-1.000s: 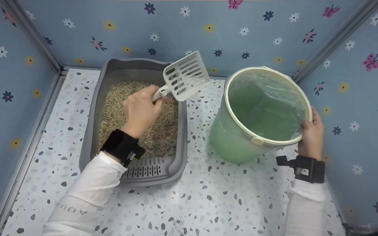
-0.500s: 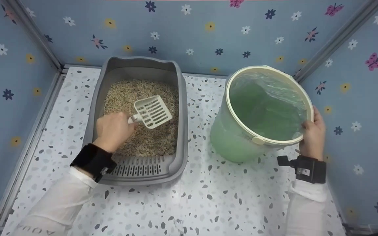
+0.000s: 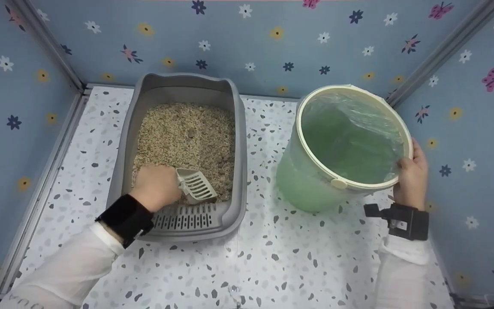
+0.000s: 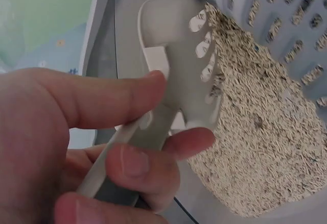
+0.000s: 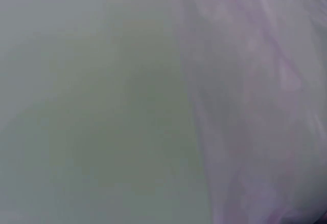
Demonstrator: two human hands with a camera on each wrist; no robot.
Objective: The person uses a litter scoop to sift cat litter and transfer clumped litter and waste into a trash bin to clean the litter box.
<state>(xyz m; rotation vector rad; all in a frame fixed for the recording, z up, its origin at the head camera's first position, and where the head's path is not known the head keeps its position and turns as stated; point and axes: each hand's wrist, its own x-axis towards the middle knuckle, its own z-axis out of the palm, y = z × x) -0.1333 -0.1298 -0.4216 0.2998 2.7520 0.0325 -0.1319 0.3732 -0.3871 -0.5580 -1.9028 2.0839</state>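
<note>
My left hand (image 3: 157, 186) grips the handle of a pale slotted litter scoop (image 3: 197, 186), its thumb laid along the neck in the left wrist view. The scoop head is low in the grey litter box (image 3: 242, 171), at the litter's near edge beside the perforated step. Beige granular litter (image 3: 178, 128) covers the box floor, with a darker patch on its right side. My right hand (image 3: 412, 176) holds the cream rim of a green bin (image 3: 311, 193) lined with a clear plastic bag (image 3: 371, 116). The bin leans toward me. Only blurred bin wall and bag show in the right wrist view.
The box and bin stand side by side on a speckled white surface (image 3: 268, 266). Blue flowered panels (image 3: 264, 51) rise behind and at both sides, joined by grey metal posts. The bin is close to the right panel.
My left hand has brought the scoop from over the box's right rim back left, then down and toward me to the litter's near edge. My right hand keeps holding the bin rim.
</note>
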